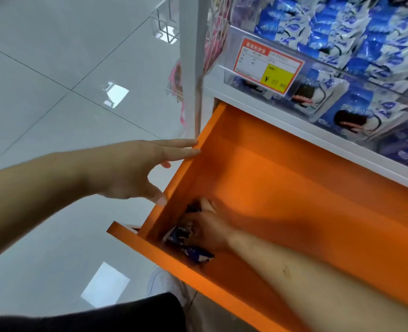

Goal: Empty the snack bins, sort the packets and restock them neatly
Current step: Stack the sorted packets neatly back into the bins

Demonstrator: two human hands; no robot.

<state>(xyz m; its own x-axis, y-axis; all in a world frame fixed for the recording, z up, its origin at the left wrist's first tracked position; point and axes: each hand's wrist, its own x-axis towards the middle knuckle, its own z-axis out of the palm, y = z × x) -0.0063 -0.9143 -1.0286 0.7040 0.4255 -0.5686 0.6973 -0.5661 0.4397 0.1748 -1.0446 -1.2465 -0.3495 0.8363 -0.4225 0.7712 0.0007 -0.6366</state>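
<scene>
In near-left corner of orange drawer [282,178], mostly bare floor: right hand [205,230] curled around blue packets [188,243]; left hand [136,168] flat, fingers straight against side rim.

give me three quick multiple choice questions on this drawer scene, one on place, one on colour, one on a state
1. Where do the dark blue packets lie?
A. near left corner of the drawer
B. on the floor
C. on top of the shelf

2. What colour is the drawer?
A. white
B. orange
C. green

3. What is the left hand doing?
A. gripping a packet
B. hanging at the person's side
C. fingers straight, resting on the drawer's left wall

Answers:
1 A, the packets sit bunched in that corner under the right hand.
2 B, its walls and bottom are all orange.
3 C, the fingertips lie flat along the wall's top edge and hold nothing.
</scene>
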